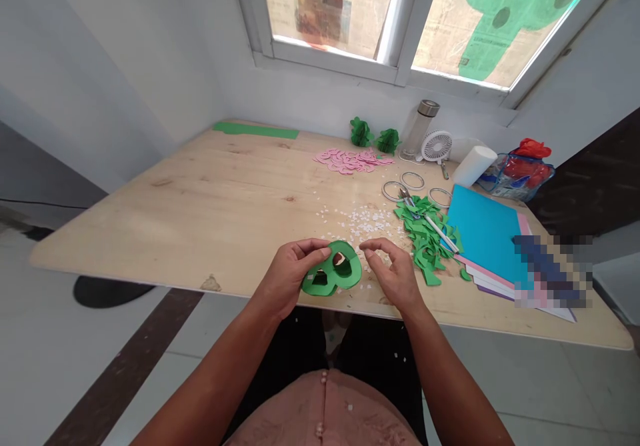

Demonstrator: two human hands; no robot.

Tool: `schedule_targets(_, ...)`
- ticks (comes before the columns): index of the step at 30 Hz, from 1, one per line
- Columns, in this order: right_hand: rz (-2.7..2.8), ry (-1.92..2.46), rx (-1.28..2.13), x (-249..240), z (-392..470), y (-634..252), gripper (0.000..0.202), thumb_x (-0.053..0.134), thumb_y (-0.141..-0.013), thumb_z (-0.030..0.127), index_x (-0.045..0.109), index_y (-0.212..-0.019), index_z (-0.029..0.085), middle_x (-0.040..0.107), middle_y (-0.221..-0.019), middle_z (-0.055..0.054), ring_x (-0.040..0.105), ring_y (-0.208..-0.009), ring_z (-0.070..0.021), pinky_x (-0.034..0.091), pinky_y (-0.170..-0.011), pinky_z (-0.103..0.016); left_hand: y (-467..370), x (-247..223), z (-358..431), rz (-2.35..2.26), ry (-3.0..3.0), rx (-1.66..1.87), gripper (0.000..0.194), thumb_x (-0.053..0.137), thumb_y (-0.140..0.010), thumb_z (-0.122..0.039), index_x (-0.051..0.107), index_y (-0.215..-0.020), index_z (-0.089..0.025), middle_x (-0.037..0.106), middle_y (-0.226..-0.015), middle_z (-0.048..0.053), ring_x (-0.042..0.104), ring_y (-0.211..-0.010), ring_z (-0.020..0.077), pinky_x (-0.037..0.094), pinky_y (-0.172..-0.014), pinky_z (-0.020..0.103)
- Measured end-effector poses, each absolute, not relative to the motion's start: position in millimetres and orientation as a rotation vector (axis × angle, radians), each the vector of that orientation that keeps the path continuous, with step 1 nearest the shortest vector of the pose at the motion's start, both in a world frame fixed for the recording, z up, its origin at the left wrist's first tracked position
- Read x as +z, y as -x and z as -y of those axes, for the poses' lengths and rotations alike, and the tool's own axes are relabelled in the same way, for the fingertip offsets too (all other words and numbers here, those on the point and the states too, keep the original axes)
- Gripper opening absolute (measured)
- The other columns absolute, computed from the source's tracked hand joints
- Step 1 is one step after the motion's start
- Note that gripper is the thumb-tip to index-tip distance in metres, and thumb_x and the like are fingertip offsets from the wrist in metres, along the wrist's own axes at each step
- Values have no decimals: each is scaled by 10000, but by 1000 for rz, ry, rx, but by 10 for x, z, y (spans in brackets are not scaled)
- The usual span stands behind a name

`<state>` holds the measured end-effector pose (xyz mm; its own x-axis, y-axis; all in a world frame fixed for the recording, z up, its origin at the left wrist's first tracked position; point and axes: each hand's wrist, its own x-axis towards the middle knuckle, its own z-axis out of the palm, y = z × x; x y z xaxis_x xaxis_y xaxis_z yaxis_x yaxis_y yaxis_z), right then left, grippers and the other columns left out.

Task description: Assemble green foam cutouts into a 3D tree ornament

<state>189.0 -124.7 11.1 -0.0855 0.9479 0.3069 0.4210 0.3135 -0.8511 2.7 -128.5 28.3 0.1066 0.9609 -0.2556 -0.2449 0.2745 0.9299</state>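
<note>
My left hand (291, 271) is closed on the left edge of a green paper cutout (350, 281) with two holes, shaped somewhat like a figure eight. The cutout is tilted above the table's front edge and looks to have more than one layer. Just to its right is my right hand (393, 274), apart from the cutout, with thumb and forefinger pinched together. Whatever may be between those fingertips is too small to make out. Small white bits (370, 218) lie scattered on the table beyond my hands. Right of them is a pile of green paper scraps (425, 256).
On the wooden table (200, 206) are pink paper cutouts (350, 161), two green paper shapes (360, 133), a green strip (255, 130), ring-shaped rolls (412, 181), a bottle (420, 126), a small fan (437, 146), a white roll (475, 166), a clear bag (520, 169) and coloured sheets (483, 229).
</note>
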Motion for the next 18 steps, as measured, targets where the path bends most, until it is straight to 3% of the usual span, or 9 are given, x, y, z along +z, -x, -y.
schedule_targets(4, 1666, 1180, 875, 214, 1267, -1792, 218, 573, -809, 277, 660, -996, 206, 698, -940, -48, 636, -918, -187, 489, -830, -322, -33, 268, 1285, -1076, -977, 1035, 220, 715, -679, -356, 718, -795, -169, 724, -773, 54, 646, -691, 180, 493, -593, 253)
schedule_targets(9, 1626, 1214, 981, 260, 1275, -1682, 289, 584, -767, 222, 649, -1049, 211, 675, -805, -15, 629, -843, -172, 498, -778, -308, -59, 244, 1285, -1074, -1059, 991, 256, 704, -687, -388, 720, -825, -171, 723, -819, 62, 650, -752, 204, 510, -634, 280)
schedule_targets(15, 1343, 1221, 1096, 185, 1255, -1703, 268, 618, -742, 269, 655, -999, 203, 643, -812, -21, 602, -776, -159, 496, -680, -275, -11, 210, 1364, -1039, -974, 1035, 428, 721, -698, -360, 672, -1089, -192, 688, -1110, 93, 638, -967, 230, 513, -781, 302)
schedule_targets(18, 1184, 1198, 1132, 146, 1245, -1717, 286, 641, -730, 293, 649, -1000, 198, 655, -807, -23, 604, -734, -151, 495, -641, -263, 12, 173, 1427, -996, -932, 1004, 519, 734, -690, -334, 623, -1177, -195, 674, -1141, 112, 632, -1005, 249, 515, -813, 333)
